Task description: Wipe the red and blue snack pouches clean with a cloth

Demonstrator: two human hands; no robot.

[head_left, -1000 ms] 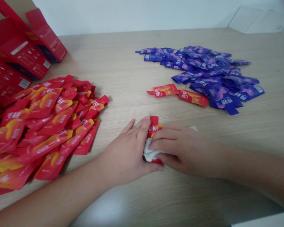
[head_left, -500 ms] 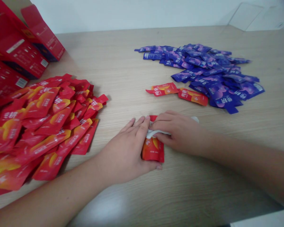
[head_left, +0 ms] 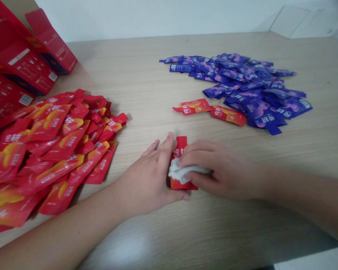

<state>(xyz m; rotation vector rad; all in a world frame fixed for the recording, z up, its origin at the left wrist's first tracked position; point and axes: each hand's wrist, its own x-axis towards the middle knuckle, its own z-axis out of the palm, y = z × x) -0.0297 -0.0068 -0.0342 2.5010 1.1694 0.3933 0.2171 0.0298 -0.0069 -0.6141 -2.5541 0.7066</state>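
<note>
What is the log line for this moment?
left hand: steadies red sachet | right hand: presses white cloth on it

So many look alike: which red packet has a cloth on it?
The packet between the hands: left hand steadies it, right hand presses a white cloth on it.

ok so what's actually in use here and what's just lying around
In use: small red foil sachet, crumpled white wipe, left hand, right hand.
Lying about: red sachet heap, purple sachet heap, two stray red sachets, red cardboard boxes.
</note>
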